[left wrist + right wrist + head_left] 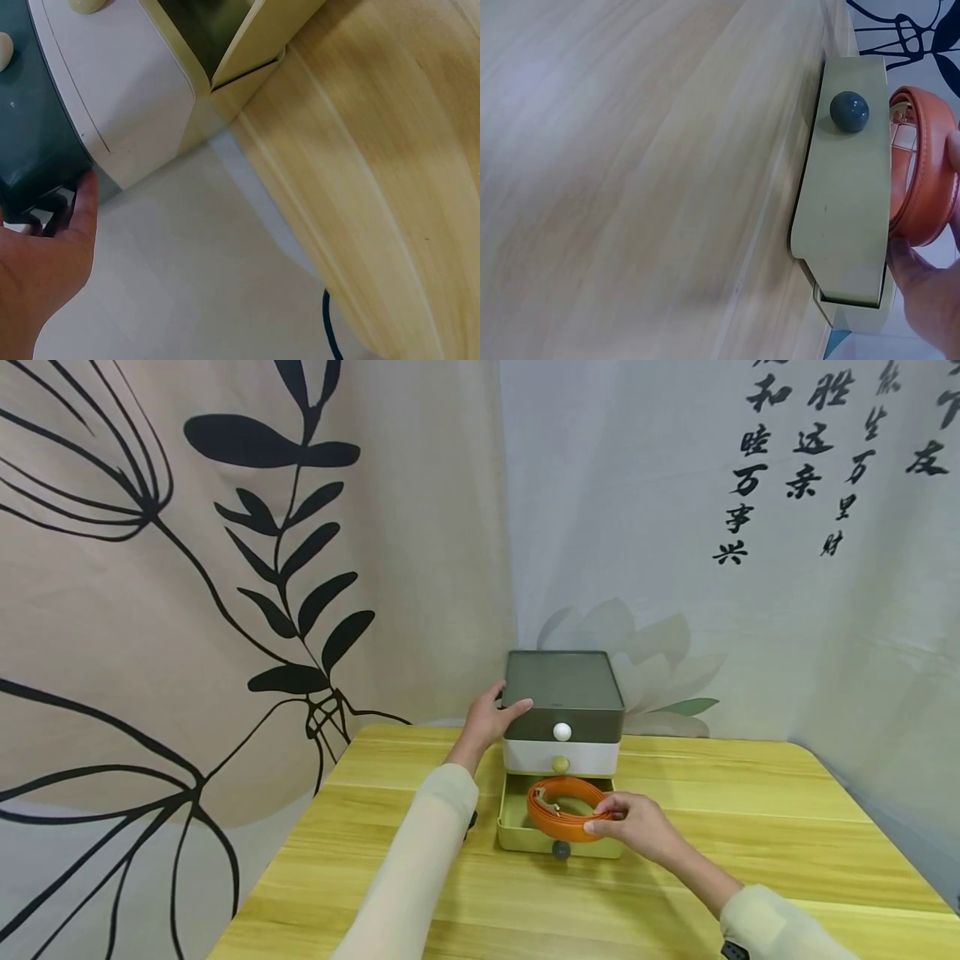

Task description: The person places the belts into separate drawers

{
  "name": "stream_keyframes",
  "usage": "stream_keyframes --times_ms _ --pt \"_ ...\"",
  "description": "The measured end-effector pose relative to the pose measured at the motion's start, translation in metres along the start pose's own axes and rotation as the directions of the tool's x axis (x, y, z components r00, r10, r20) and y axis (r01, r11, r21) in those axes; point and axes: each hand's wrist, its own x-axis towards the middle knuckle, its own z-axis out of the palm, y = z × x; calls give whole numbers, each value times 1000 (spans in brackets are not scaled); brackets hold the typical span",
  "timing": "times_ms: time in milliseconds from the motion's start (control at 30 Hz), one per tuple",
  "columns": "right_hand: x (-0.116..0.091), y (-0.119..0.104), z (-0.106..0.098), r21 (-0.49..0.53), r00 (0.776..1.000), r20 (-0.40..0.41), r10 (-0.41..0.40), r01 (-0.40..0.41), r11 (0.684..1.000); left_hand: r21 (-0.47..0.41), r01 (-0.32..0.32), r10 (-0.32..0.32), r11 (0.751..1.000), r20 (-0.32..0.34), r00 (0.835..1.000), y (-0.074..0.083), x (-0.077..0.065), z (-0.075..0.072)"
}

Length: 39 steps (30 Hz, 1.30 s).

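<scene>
A small desktop drawer box [561,681] has a dark green top, a white middle and a pale green bottom drawer [517,839] pulled out. My left hand [486,718] rests against the upper left corner of the box, its thumb near the front edge and its other fingers along the side. Over the open drawer, my right hand [637,827] pinches a coiled orange belt [566,833] by its right side. A metal buckle shows inside the coil. In the right wrist view, the belt [928,180] stands just behind the drawer front [847,195].
The box stands toward the back of a wooden table [720,827]. A curtain [420,527] with dark plant prints and characters hangs behind it. Round knobs mark each level: a white knob [562,732], a yellow-green knob [560,765] and a grey knob [561,850].
</scene>
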Motion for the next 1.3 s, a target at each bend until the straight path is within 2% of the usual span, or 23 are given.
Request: stream_keyframes --times_ms 267,733,1000,1300 --pt "7 2 8 13 1000 8 2 -3 1000 -18 0 0 1000 3 1000 2 -4 -2" --pt "23 5 19 -16 996 -71 59 -60 998 -20 9 -9 1000 11 1000 1 -2 -1" --pt "29 6 22 -83 995 -89 47 -54 995 -14 13 -13 1000 7 1000 3 -1 0" --pt "25 2 24 -42 988 -153 24 -30 999 -11 6 -6 1000 9 1000 2 -2 -1"
